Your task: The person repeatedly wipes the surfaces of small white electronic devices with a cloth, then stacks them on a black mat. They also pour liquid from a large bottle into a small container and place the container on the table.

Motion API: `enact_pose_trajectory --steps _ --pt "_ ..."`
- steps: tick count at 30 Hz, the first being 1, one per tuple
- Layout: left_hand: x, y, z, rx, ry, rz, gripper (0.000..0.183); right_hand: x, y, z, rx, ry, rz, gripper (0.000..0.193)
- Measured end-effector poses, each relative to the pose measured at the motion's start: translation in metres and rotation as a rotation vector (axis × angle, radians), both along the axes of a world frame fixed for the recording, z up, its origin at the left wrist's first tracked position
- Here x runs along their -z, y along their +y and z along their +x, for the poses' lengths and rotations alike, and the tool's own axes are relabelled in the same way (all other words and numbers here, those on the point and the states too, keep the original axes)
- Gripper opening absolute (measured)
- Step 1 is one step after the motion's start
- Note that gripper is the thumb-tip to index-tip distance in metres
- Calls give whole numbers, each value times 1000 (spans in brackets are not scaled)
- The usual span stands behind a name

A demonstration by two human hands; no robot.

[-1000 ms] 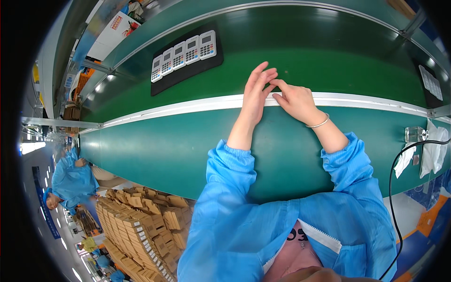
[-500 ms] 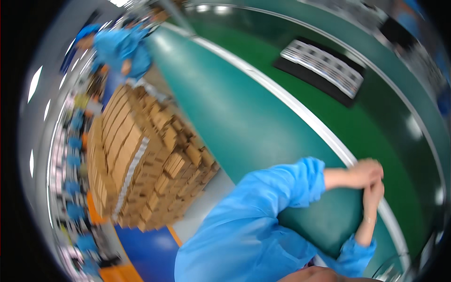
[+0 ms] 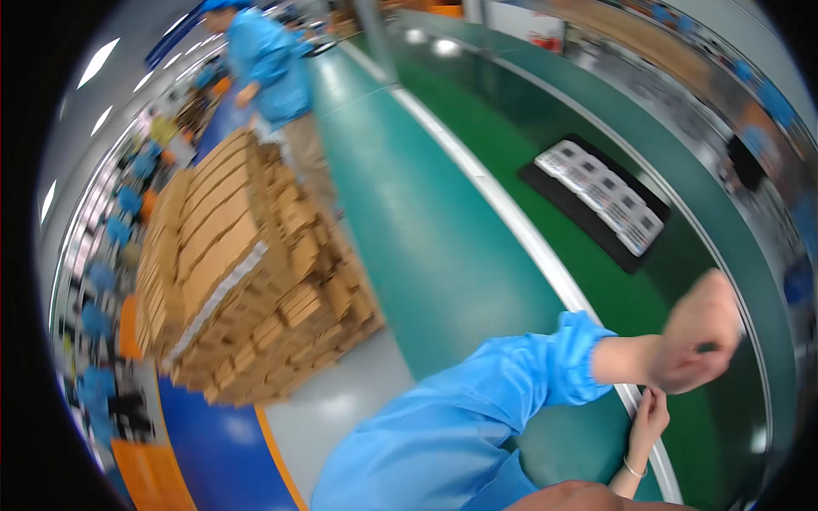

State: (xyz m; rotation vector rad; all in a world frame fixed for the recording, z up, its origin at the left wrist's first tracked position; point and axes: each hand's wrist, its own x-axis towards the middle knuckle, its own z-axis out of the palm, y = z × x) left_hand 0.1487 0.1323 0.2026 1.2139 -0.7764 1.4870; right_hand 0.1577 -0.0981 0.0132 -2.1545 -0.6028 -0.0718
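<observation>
My left hand (image 3: 695, 337) hangs over the green conveyor belt (image 3: 613, 294), past its white edge rail. It is smeared by motion; the fingers look curled, with a small dark gap between them. Just below it is my right hand (image 3: 650, 416), wearing a thin bracelet at the wrist. Its fingers are bent and pressed together near the rail (image 3: 528, 234); anything between them is too small to make out. Further up the belt lies a flat black tray (image 3: 615, 253). On it, several white rectangular pieces (image 3: 601, 192) with dark squares sit in a row.
A green bench surface (image 3: 426, 230) runs along the near side of the rail. To the left rises a tall stack of brown cardboard (image 3: 217, 230). A co-worker (image 3: 273, 64) in blue stands beyond it. Blue floor (image 3: 230, 451) with an orange line stretches at lower left.
My hands were together over the rail; the left has moved out over the belt and the right lower. My view has shifted, and the tray appears lower in it. The co-worker appears more upright.
</observation>
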Motion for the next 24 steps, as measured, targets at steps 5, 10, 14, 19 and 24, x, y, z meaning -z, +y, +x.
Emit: enact_pose_trajectory --steps 5,10,14,19,24 --pt "-18 15 -97 32 -637 -451 34 -24 19 -3 108 85 -66 12" --pt "-14 12 -91 122 -580 -445 37 -32 27 -11 72 -53 -196 12" --pt "-5 6 -79 295 -536 -445 39 -39 27 -19 79 -66 -157 10" --pt "10 0 -68 516 -387 -387 41 -41 37 -13 96 -29 -151 9" --pt "30 -26 -69 697 -221 -154 43 -23 29 -6 99 -106 -105 12"
